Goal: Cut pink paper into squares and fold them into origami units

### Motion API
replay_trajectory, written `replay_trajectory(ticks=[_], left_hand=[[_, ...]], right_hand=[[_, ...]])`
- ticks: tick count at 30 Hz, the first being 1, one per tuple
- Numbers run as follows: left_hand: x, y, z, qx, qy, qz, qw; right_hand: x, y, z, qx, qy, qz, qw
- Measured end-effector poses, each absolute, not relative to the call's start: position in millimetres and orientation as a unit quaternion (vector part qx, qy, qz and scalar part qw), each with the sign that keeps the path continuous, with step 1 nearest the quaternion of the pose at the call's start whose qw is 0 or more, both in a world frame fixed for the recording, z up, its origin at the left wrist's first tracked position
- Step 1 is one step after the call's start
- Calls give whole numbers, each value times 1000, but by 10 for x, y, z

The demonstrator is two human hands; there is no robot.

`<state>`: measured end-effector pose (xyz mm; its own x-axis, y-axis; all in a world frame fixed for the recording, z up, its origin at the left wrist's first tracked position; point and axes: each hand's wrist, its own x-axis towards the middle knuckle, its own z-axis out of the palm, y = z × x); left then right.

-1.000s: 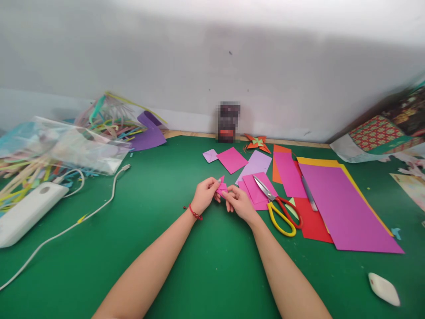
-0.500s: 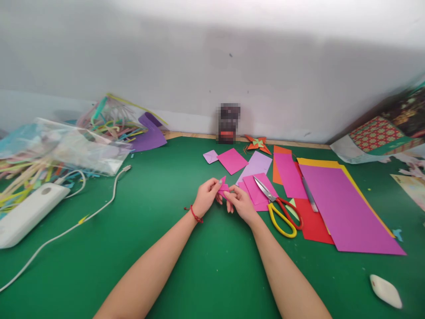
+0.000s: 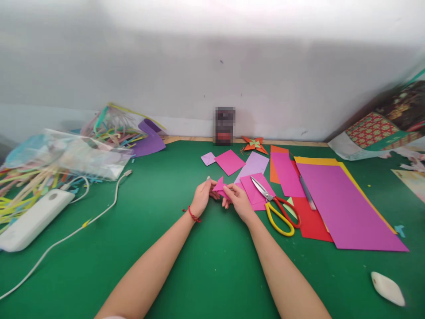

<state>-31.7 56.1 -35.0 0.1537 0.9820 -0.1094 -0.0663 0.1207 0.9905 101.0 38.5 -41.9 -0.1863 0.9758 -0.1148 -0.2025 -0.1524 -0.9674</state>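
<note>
A small folded piece of pink paper (image 3: 219,185), with a pointed tip standing up, is held above the table in front of me. My right hand (image 3: 239,200) pinches it between thumb and fingers. On its other side, my left hand (image 3: 202,197) has its thumb raised off the paper. The left fingers curve close behind the paper's left edge; whether they touch it I cannot tell. Just right of my right hand, scissors (image 3: 269,197) with one yellow and one red handle lie partly on pink paper squares (image 3: 257,182).
Behind my hands lie a pink square (image 3: 230,162), a small lilac folded piece (image 3: 208,159) and an orange paper star (image 3: 255,144). Purple sheets (image 3: 345,204) are at right, with a white case (image 3: 388,289) nearer. Paper strips, a power bank (image 3: 36,220) and a cable (image 3: 99,220) occupy the left.
My left thumb has come off the folded pink paper and lifted. The paper now sits in my right hand's pinch, turned slightly. The whole view has shifted a little.
</note>
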Motion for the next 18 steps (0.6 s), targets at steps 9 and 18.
replay_trajectory(ticks=[9, 18], left_hand=[[-333, 754, -306, 542, 579, 424, 438], [-453, 1595, -99, 536, 728, 359, 232]], right_hand=[[1002, 458, -410, -412, -389, 660, 494], [966, 488, -413, -399, -397, 665, 492]])
